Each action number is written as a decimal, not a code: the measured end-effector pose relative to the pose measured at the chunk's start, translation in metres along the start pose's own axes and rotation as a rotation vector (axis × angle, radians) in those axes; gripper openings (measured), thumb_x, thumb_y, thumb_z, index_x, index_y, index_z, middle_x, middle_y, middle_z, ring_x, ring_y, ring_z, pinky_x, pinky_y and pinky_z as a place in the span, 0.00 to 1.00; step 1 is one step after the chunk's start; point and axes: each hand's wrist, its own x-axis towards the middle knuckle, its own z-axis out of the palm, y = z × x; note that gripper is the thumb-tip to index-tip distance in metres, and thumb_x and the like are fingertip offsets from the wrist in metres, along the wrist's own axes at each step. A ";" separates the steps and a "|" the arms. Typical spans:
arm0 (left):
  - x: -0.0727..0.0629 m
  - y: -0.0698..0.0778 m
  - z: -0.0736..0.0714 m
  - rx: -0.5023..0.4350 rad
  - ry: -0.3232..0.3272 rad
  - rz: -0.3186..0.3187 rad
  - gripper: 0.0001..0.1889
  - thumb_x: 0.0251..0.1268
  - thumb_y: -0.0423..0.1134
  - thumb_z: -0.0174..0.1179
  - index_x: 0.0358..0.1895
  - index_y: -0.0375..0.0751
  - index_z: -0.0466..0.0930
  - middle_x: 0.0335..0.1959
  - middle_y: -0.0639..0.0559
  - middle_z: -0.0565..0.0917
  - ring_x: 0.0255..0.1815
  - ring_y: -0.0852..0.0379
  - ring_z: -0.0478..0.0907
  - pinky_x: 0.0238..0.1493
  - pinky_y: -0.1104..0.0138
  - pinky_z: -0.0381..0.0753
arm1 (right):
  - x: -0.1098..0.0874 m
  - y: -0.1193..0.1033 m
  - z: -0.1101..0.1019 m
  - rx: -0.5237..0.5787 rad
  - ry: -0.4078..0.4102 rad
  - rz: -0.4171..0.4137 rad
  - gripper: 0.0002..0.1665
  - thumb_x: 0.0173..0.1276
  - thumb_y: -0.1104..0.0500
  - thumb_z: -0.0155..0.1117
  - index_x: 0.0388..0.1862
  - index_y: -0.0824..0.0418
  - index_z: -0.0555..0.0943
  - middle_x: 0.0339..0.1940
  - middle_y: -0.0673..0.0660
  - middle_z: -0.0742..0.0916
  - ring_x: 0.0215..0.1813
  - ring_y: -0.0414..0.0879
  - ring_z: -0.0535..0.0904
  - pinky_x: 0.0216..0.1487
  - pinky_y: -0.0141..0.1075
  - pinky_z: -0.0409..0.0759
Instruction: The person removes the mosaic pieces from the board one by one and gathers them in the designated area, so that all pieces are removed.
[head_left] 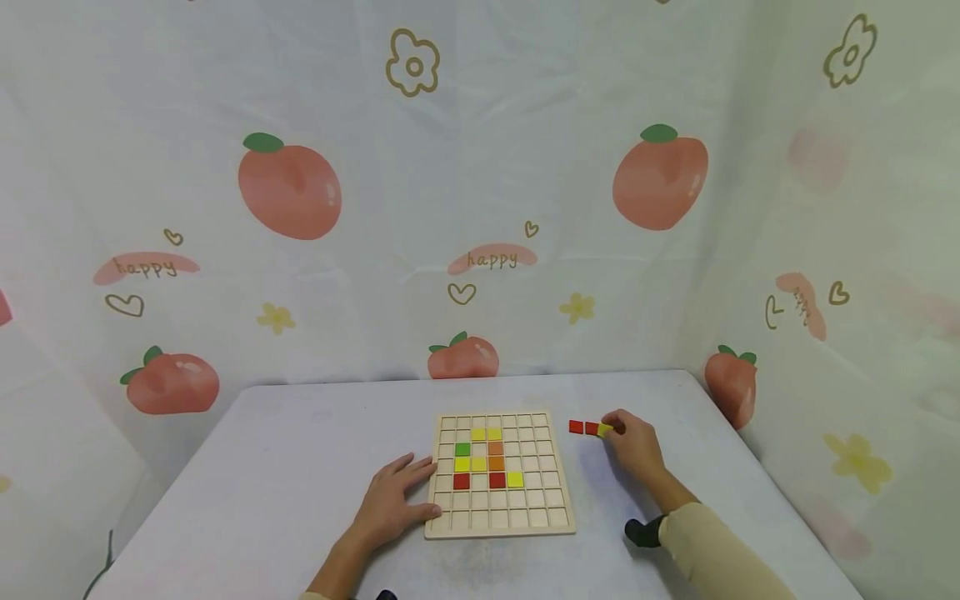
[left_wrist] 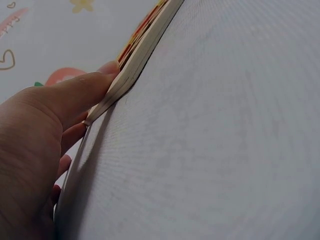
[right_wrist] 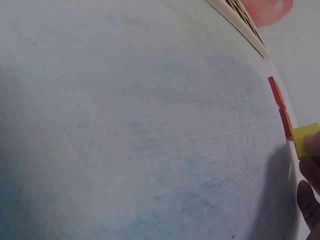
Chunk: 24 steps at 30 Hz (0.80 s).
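Observation:
A wooden grid board (head_left: 525, 500) lies on the table with several green, yellow, orange and red square tiles in its cells. My left hand (head_left: 390, 504) rests at the board's left edge, fingers spread, the thumb on its near left corner. In the left wrist view that thumb lies over the board's rim (left_wrist: 131, 75). To the right of the board, my right hand (head_left: 633, 446) pinches a yellow square tile (right_wrist: 305, 140) between thumb and fingers. Two red tiles (head_left: 576, 427) lie in a row just left of the yellow one.
A white-covered table (head_left: 315, 450) carries everything. Behind it hangs a pale curtain (head_left: 480, 167) printed with fruit, flowers and lettering. A dark strap piece (head_left: 643, 533) sits by the right sleeve (head_left: 712, 550).

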 end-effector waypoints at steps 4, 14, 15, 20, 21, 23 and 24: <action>0.000 0.001 0.000 0.002 0.001 0.001 0.40 0.45 0.64 0.69 0.64 0.51 0.77 0.65 0.57 0.75 0.71 0.43 0.60 0.66 0.39 0.56 | 0.001 0.003 -0.002 0.017 0.008 0.002 0.08 0.67 0.68 0.61 0.45 0.65 0.80 0.43 0.61 0.85 0.45 0.54 0.78 0.50 0.49 0.80; -0.001 0.002 -0.003 0.004 -0.001 -0.004 0.40 0.45 0.63 0.70 0.64 0.50 0.77 0.65 0.57 0.75 0.71 0.42 0.60 0.65 0.38 0.57 | 0.006 0.008 -0.003 0.013 -0.016 0.035 0.09 0.67 0.69 0.61 0.45 0.66 0.80 0.43 0.61 0.84 0.45 0.55 0.77 0.51 0.50 0.79; -0.001 0.002 -0.003 0.003 -0.001 -0.005 0.40 0.45 0.63 0.70 0.64 0.50 0.77 0.65 0.57 0.75 0.71 0.42 0.60 0.65 0.38 0.57 | 0.007 0.009 -0.003 0.009 -0.020 0.038 0.09 0.67 0.69 0.61 0.45 0.66 0.80 0.43 0.61 0.84 0.45 0.55 0.77 0.51 0.50 0.79; 0.001 -0.001 0.000 0.007 -0.002 0.001 0.39 0.45 0.63 0.70 0.64 0.50 0.77 0.65 0.58 0.75 0.71 0.44 0.60 0.66 0.39 0.56 | 0.011 0.009 -0.003 -0.004 -0.046 0.063 0.09 0.67 0.69 0.60 0.45 0.66 0.80 0.42 0.62 0.83 0.45 0.55 0.76 0.50 0.50 0.79; 0.001 -0.001 0.000 0.007 -0.002 0.002 0.39 0.45 0.63 0.70 0.64 0.50 0.77 0.65 0.58 0.75 0.71 0.44 0.60 0.66 0.39 0.56 | 0.012 0.008 -0.003 -0.004 -0.054 0.065 0.09 0.66 0.70 0.60 0.45 0.67 0.80 0.42 0.62 0.83 0.44 0.56 0.76 0.50 0.50 0.79; 0.001 -0.002 0.001 0.012 -0.001 0.003 0.39 0.46 0.63 0.70 0.64 0.51 0.77 0.65 0.59 0.75 0.71 0.44 0.60 0.66 0.39 0.56 | 0.014 0.007 -0.005 -0.006 -0.071 0.073 0.09 0.66 0.70 0.60 0.45 0.67 0.80 0.41 0.62 0.83 0.44 0.56 0.76 0.49 0.49 0.79; 0.001 -0.002 0.001 0.014 -0.001 0.003 0.39 0.46 0.63 0.70 0.64 0.51 0.77 0.65 0.59 0.75 0.71 0.44 0.60 0.66 0.39 0.57 | 0.015 0.006 -0.005 -0.009 -0.078 0.072 0.10 0.65 0.70 0.60 0.45 0.68 0.80 0.41 0.62 0.83 0.44 0.56 0.76 0.48 0.49 0.79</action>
